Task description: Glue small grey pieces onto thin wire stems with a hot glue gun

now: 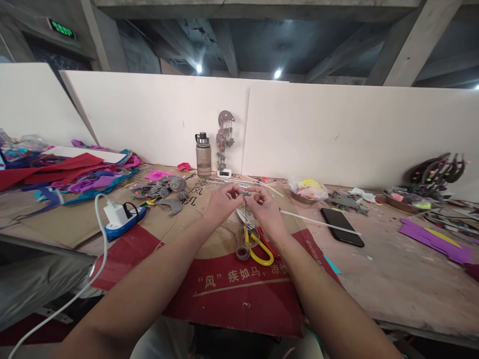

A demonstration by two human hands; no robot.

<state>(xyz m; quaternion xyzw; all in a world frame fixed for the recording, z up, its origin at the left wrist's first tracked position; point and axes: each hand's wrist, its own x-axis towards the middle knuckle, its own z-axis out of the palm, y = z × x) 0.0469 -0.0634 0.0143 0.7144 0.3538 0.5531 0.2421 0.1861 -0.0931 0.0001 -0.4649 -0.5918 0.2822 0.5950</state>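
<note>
My left hand (225,200) and my right hand (264,205) meet over the cardboard with their fingertips close together. Between them they pinch a small grey piece (246,195), with a thin grey strand (245,215) hanging below it. Its exact shape is mostly covered by the fingers. Just under my hands lie scissors with yellow handles (262,253). A red handle (272,243) shows partly behind my right wrist. Beside the scissors is a small ring-shaped roll (242,252). From near my right hand a thin clear stick (318,220) reaches across to a black phone (342,227).
Red printed cardboard (239,304) covers the table's front. To the left are a blue power strip (125,224) with a white cable and grey felt pieces (170,205). A bottle (203,155) and a hanging felt ornament (225,132) stand against the white panel (149,119).
</note>
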